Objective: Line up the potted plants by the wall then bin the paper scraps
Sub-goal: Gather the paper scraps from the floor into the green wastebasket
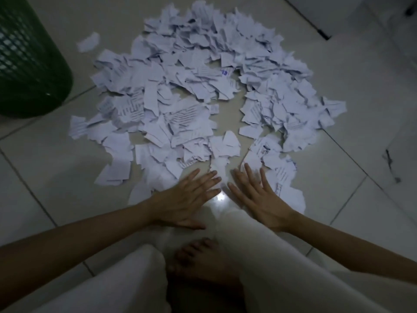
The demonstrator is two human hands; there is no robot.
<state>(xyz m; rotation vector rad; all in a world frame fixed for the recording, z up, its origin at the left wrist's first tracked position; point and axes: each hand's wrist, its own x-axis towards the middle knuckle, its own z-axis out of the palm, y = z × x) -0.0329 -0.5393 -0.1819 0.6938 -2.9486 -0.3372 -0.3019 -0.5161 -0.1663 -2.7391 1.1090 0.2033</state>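
Note:
A wide heap of torn white paper scraps (194,91) covers the pale tiled floor in front of me. A dark green mesh bin (29,62) stands at the far left, beside the heap. My left hand (187,199) lies flat with straight fingers at the near edge of the heap, fingertips touching scraps. My right hand (257,195) is spread flat next to it, its fingers over scraps at the heap's near right edge. Neither hand holds anything. No potted plants are in view.
My knees in pale trousers and a bare foot (200,263) are at the bottom. A single loose scrap (88,42) lies between bin and heap. A white unit (352,12) stands at the top right, with a dark mark (391,164) on the floor at right.

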